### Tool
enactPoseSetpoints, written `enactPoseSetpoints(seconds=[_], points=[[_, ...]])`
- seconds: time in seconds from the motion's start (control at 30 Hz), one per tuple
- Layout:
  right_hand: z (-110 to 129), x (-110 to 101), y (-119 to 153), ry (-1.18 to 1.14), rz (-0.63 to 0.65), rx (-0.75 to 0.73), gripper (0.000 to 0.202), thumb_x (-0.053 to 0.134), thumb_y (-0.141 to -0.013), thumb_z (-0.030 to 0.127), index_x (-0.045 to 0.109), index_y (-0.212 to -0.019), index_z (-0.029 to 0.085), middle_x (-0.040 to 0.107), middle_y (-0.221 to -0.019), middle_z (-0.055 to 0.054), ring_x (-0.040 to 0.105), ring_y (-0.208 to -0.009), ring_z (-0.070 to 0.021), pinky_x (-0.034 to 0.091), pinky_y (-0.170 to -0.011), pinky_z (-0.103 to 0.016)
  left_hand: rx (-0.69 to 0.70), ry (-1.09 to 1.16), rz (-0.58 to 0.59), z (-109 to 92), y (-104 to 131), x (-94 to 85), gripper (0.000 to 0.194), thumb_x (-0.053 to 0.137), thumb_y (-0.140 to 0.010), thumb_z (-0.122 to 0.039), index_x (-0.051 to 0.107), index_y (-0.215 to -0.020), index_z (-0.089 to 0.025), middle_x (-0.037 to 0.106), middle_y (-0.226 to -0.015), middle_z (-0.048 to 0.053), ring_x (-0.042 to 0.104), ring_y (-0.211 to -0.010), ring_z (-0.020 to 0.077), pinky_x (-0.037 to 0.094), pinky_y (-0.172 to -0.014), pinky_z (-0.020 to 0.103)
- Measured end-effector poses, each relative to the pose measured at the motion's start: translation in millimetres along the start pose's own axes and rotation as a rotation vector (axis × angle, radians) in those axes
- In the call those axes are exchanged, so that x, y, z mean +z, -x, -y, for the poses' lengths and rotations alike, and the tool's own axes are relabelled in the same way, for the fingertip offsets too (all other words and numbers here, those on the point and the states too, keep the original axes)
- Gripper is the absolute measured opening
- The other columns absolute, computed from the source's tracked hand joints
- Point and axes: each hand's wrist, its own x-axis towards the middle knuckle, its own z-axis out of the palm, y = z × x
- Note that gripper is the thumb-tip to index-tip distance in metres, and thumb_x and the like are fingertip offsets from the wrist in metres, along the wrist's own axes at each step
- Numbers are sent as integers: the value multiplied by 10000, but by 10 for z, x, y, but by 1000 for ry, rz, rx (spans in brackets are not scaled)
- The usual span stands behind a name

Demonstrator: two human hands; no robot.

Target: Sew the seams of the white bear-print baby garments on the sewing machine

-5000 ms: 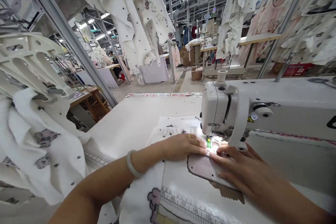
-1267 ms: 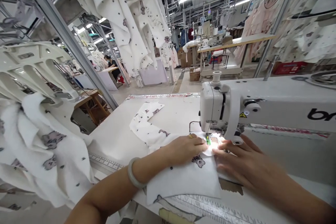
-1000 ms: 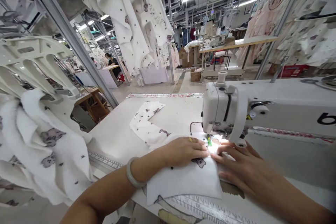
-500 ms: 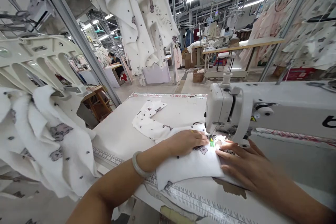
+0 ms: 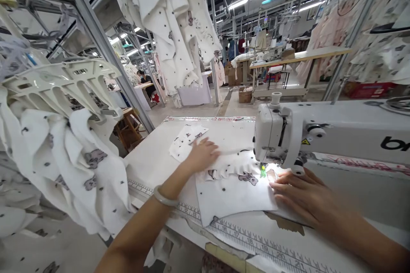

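Note:
A white printed cloth piece point(image 5: 233, 198) lies on the sewing table point(image 5: 150, 162), with a gathered strip point(image 5: 230, 166) along its upper part. Its right end is under the lit needle area of a white sewing machine point(image 5: 270, 132). My left hand point(image 5: 202, 153), with a bangle on the wrist, is at the left end of the strip, fingers apart and slightly blurred; no hold on the cloth shows. My right hand point(image 5: 304, 196) rests spread and flat on the cloth's right edge, beside the presser foot. A folded part of printed fabric point(image 5: 185, 138) lies beyond my left hand.
Printed white pieces point(image 5: 92, 170) hang from a white plastic hanger rack point(image 5: 64, 79) at the left. More cloth point(image 5: 173, 21) hangs above the table's far side. A ruler tape point(image 5: 237, 239) runs along the front edge. A person point(image 5: 144, 79) sits in the far left background.
My left hand has moved left and away from the needle, uncovering the gathered strip. My right hand stays by the presser foot. The view has shifted slightly.

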Motion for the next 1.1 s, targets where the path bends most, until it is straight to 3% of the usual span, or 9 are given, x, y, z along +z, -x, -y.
enactPoseSetpoints(seconds=[0.13, 0.23, 0.3, 0.37, 0.47, 0.57, 0.63, 0.77, 1.1], points=[[185, -12, -37, -44, -60, -18, 305, 525, -1080, 435, 742, -1237, 288, 794, -1095, -39, 755, -984, -226, 620, -799, -350, -315, -91, 89, 189, 547, -67, 415, 418, -1097, -330, 747, -1105, -78, 738, -1176, 265, 703, -1184, 372, 564, -977, 560], [321, -7, -68, -82, -12, -81, 364, 593, -1044, 435, 695, -1361, 287, 777, -1200, -59, 742, -1073, -241, 640, -830, -340, -396, -112, 163, -17, 1136, 45, 413, 430, -1079, -292, 765, -944, -92, 766, -895, 218, 771, -881, 327, 610, -775, 446], [358, 11, -77, -53, 34, -129, 447, 630, -1020, 464, 659, -1425, 277, 757, -1274, -78, 735, -1125, -277, 638, -912, -417, -232, -101, 247, -238, 1457, 127, 413, 535, -1044, -438, 758, -892, -125, 763, -831, 172, 763, -780, 301, 596, -690, 377], [351, 37, -75, -12, 73, -151, 496, 642, -1010, 490, 639, -1456, 272, 740, -1316, -91, 731, -1150, -314, 621, -964, -512, 159, -61, 342, -439, 1612, 179, 410, 621, -995, -515, 739, -839, -154, 752, -783, 117, 737, -694, 258, 569, -622, 316], [301, 71, -57, 6, 132, -135, 500, 613, -1029, 493, 610, -1487, 292, 720, -1348, -83, 718, -1185, -338, 609, -966, -571, 558, -5, 187, -645, 1474, 207, 342, 661, -983, -493, 715, -903, -165, 750, -885, 92, 742, -822, 261, 601, -698, 332], [241, 77, -34, 27, 167, -151, 526, 595, -1040, 495, 565, -1525, 295, 687, -1396, -77, 692, -1233, -342, 603, -969, -578, 672, 117, -44, -747, 1073, 246, 386, 609, -1024, -483, 686, -1132, -120, 721, -1203, 159, 677, -1204, 306, 575, -1023, 433], [190, 67, -17, 63, 146, -192, 501, 592, -1045, 474, 579, -1510, 290, 694, -1388, -71, 698, -1225, -329, 598, -979, -570, 701, 198, -27, -768, 816, 311, 518, 548, -1055, -513, 587, -1380, -111, 599, -1477, 197, 523, -1440, 332, 448, -1195, 523], [91, 17, 2, 88, 46, -192, 324, 567, -1063, 402, 721, -1325, 289, 774, -1243, -43, 762, -1059, -262, 614, -916, -470, 503, 219, 122, -722, 535, 480, 681, 396, -1079, -609, 332, -1630, -215, 290, -1722, 176, 228, -1614, 392, 218, -1229, 775], [72, 79, -9, 18, 122, -65, 485, 582, -1050, 466, 605, -1495, 276, 696, -1396, -75, 675, -1254, -321, 611, -958, -483, 234, 256, 150, -811, 568, 497, 698, 333, -1085, -578, 272, -1671, -203, 181, -1755, 154, 119, -1642, 377, 106, -1233, 807]])
